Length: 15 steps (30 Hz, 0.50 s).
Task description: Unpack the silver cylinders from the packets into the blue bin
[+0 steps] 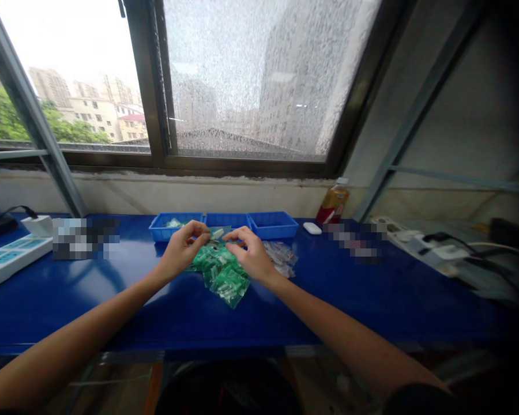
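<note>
Head view, from near to far. The two forearms reach forward over a blue tabletop (155, 311). Green packets (227, 276) lie in a loose, overlapping heap on it, beneath and between the hands. Above the heap, the left hand (185, 245) is curled, with thumb and forefinger pinching the edge of a small clear packet (217, 233). The right hand (251, 253), also curled, has its thumb and forefinger at the opposite edge; whether they grip it cannot be told. The packet's contents are pale and too small to identify. Just beside the right hand, on its outer side, lie clear packets (282, 257). To the far left is a white power strip (15, 259); to the right, a second power strip (432, 251) with plugs and cables. Behind the hands, three blue trays (273, 229) form a row, the leftmost containing small packets (173, 223). Right of the row are a white case (312, 228) and, farther back, an upright bottle (334, 202). Beyond the wall, a window (259, 86) shows buildings (97, 109) and trees (4, 115).
</note>
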{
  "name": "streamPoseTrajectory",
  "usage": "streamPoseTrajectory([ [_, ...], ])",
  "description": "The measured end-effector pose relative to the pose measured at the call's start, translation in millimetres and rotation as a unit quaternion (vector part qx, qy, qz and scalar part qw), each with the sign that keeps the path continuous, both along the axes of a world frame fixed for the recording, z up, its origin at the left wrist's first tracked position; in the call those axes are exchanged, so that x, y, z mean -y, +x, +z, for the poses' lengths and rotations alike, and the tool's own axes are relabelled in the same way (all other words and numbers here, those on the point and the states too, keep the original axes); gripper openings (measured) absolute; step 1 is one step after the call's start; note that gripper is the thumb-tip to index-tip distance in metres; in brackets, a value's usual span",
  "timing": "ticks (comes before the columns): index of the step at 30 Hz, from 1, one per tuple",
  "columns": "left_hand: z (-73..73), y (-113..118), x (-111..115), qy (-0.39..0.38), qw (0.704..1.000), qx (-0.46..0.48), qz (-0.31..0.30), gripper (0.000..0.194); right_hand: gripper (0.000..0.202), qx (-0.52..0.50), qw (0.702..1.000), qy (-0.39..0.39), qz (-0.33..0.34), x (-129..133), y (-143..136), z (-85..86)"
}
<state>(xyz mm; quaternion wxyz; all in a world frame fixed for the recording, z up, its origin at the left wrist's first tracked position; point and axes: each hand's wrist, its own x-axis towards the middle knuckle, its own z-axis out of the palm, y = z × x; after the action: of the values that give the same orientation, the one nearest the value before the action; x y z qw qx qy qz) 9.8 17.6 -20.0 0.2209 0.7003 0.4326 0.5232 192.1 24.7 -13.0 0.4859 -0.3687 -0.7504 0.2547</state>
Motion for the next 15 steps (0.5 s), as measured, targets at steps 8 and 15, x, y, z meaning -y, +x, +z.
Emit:
streamPoseTrajectory([
  [8,2.2,-0.8,6.6,0.189,0.950,-0.247,-0.011,0.019,0.028,-0.179,0.960,-0.207,0.056,-8.4,-1.2,-2.7],
  [15,4.0,1.3,0.7,-0.126,0.988,-0.038,-0.078,0.041,0.018,-0.084,0.996,-0.028,-0.013,-6.8,1.4,-4.6],
])
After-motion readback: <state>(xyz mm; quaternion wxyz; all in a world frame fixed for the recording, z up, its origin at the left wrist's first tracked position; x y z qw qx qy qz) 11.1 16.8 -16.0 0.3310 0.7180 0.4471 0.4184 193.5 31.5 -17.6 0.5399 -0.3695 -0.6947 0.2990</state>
